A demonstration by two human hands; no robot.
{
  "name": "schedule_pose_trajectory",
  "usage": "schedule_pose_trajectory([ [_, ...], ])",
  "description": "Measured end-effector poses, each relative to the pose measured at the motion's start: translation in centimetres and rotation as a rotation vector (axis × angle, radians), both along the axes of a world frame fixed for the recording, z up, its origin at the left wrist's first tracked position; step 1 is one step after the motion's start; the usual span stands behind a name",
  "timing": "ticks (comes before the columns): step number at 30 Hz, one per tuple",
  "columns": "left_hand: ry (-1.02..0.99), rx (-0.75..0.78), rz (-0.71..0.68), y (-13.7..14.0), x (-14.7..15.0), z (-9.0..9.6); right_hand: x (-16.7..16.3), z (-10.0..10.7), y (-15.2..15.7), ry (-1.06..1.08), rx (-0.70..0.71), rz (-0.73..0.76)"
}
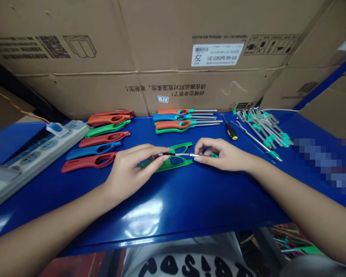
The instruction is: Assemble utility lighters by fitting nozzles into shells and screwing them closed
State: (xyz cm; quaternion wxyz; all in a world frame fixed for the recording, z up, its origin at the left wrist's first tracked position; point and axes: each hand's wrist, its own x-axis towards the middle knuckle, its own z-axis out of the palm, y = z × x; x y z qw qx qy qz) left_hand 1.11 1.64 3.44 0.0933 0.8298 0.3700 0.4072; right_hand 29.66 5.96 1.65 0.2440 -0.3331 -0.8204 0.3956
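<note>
Over the blue table, my left hand (129, 163) pinches a small black igniter piece (170, 154) between thumb and fingertips. A wire (181, 154) runs from it to a thin metal lighter tube (192, 155). My right hand (223, 154) grips that tube, its fingers closed around it and hiding most of its length; a bit of teal plastic shows by the palm. Beneath both hands lie two green lighter shell halves (175, 164), partly covered by my left fingers.
Red, green and blue lighter shells (96, 140) lie in a column at left, beside a power strip (43, 154). Lighters with metal tubes (187, 124) are stacked at the back. A screwdriver (230, 130) and a pile of tube assemblies (263, 129) lie right. Cardboard (103, 84) stands behind.
</note>
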Motion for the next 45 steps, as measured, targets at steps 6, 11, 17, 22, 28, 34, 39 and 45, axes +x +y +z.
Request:
schedule_pose_trajectory([
  [6, 0.044, -0.132, 0.017, 1.1, -0.3, 0.1, 0.2, 0.6, 0.1, -0.038, 0.119, 0.131],
  [11, 0.158, -0.246, -0.039, 1.7, -0.6, -0.3, 0.1, 0.5, 0.2, -0.074, 0.173, 0.089],
  [17, 0.217, -0.290, -0.046, 1.8, -0.7, -0.1, -0.1, -0.2, 0.3, -0.109, 0.170, 0.036],
  [22, 0.183, -0.297, 0.002, 1.5, -0.6, 0.1, -0.2, -0.3, 0.1, -0.098, 0.194, 0.047],
  [28, 0.108, -0.344, 0.045, 0.9, -0.3, 0.2, -0.5, 0.0, -0.4, -0.119, 0.268, 0.020],
  [34, -0.050, -0.637, 0.021, 1.2, -0.1, -0.2, -0.9, 0.0, -1.1, -0.087, 0.255, 0.055],
  [39, -0.147, -0.744, -0.038, 1.2, 0.3, -0.4, -1.8, -0.1, -1.7, -0.095, 0.317, 0.039],
  [45, -0.124, -0.708, -0.034, 0.9, 0.4, -0.5, -2.5, -0.3, -1.7, -0.019, 0.572, 0.066],
])
